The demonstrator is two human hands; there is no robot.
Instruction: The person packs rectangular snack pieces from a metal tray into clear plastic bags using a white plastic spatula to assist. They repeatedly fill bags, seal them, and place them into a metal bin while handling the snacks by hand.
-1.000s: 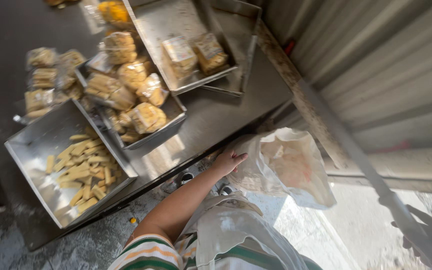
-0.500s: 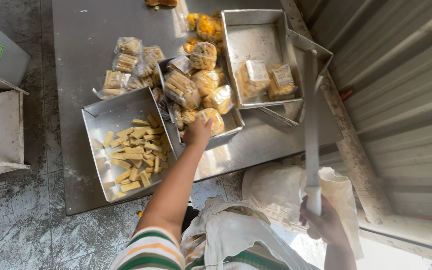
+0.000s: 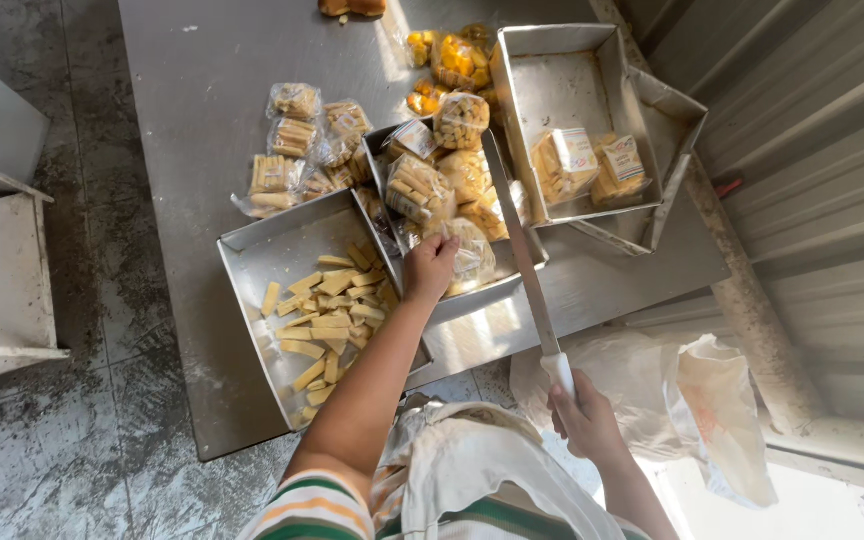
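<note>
Head view: steel table (image 3: 202,150), concrete floor (image 3: 62,440)

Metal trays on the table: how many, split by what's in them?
Tray of loose yellow sticks: 1
Tray of bagged snacks under the left hand: 1
Tray with two bagged packs: 1
Tray tucked under that one: 1
Total: 4 trays
The right hand holds a long knife over them.

Steel table (image 3: 202,60), stained concrete floor (image 3: 42,460), corrugated wall (image 3: 812,130)
</note>
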